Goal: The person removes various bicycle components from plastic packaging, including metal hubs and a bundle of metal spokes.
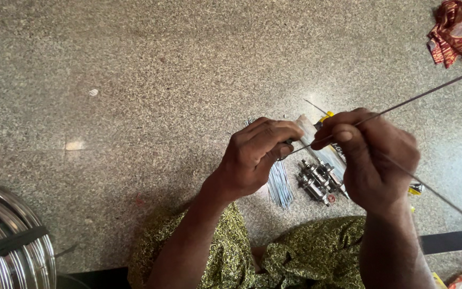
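speckled grey stone floor (pixel 161 64) fills the view. stack of shiny metal rims (pixel 6 241), bound by a dark strap, at lower left corner. green patterned cloth (pixel 306 257) over the person's lap at bottom centre. red patterned rag (pixel 461 32) at top right, well apart from the hands. right hand (pixel 375 160) fingers closed, thumb and forefinger pinched on a long thin metal spoke (pixel 418 96) that runs up to the right edge; a second thin rod crosses below the wrist. left hand (pixel 258 155) fingers curled together at the spoke's lower end; what it pinches there cannot be told. between and beneath the hands on the floor: bundle of spokes (pixel 280 184), cluster of small metal hub parts (pixel 316 182), partly hidden by the right hand.
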